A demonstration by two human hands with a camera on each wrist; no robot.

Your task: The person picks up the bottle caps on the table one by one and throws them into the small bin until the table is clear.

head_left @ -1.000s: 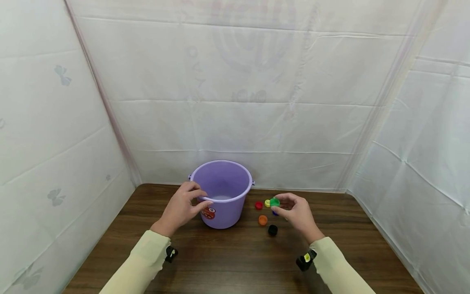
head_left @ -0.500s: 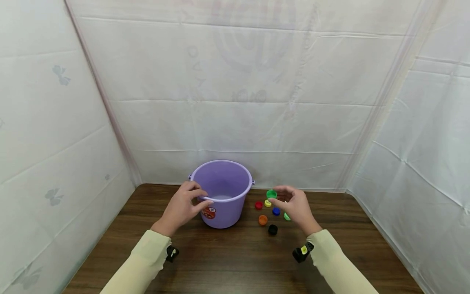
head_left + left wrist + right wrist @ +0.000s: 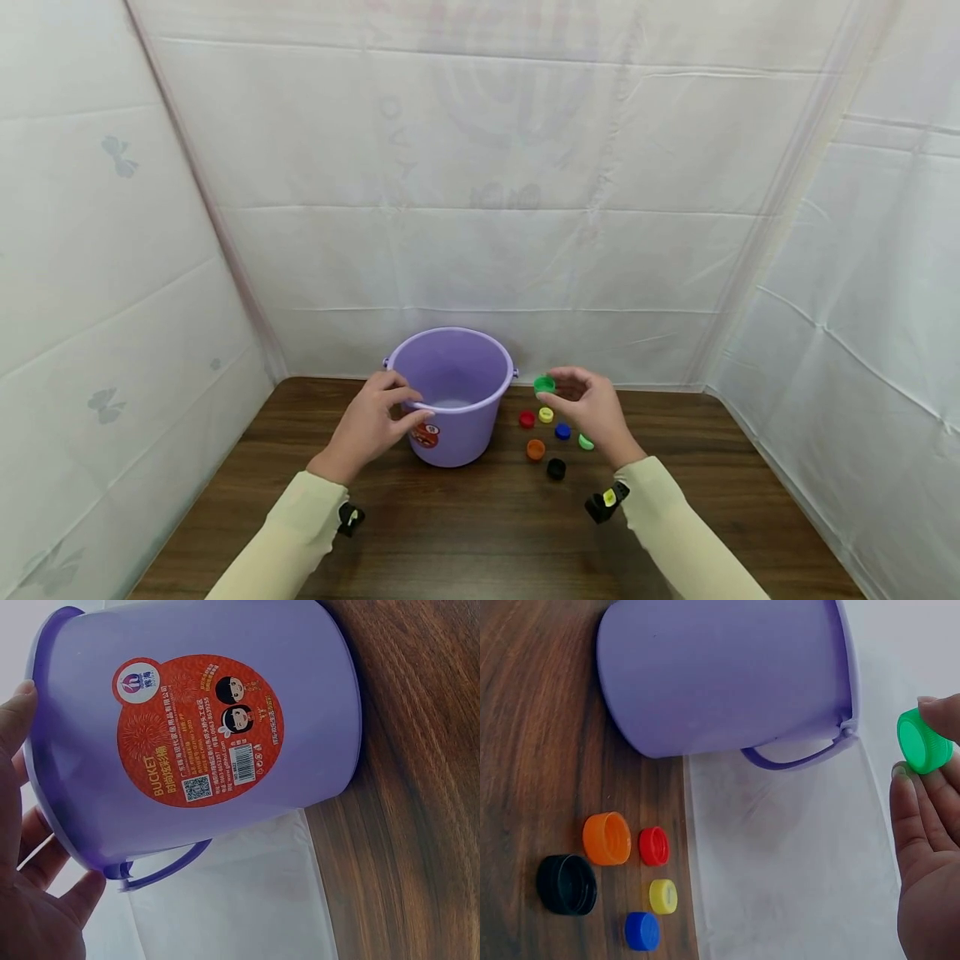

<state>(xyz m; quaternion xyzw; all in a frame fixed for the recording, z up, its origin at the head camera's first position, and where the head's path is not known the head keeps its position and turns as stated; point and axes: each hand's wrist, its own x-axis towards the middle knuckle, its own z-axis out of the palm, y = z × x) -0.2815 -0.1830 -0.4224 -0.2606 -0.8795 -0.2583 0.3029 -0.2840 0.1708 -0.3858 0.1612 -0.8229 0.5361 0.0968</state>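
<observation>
A purple bucket [image 3: 465, 437] stands upright on the table, with a round red label [image 3: 199, 731] on its side. My left hand [image 3: 371, 423] holds its near left rim, thumb and fingers on either side of the edge. Pinched between the thumb and fingers of my right hand [image 3: 596, 410] is a green bottle cap [image 3: 922, 742], raised above the table to the right of the bucket. Below that hand lie a red cap [image 3: 527, 419], a yellow cap [image 3: 546, 414], a blue cap [image 3: 562, 431], an orange cap [image 3: 535, 450], a black cap [image 3: 556, 469] and a light green cap [image 3: 586, 442].
The dark wooden table [image 3: 450, 533] ends at pale fabric walls [image 3: 480, 250] behind and on both sides. A purple handle [image 3: 795, 761] hangs down at the far side of the bucket. Each wrist wears a small black camera.
My right hand has lifted the green cap and moved it left toward the bucket, uncovering the blue and light green caps. The left hand stays on the rim.
</observation>
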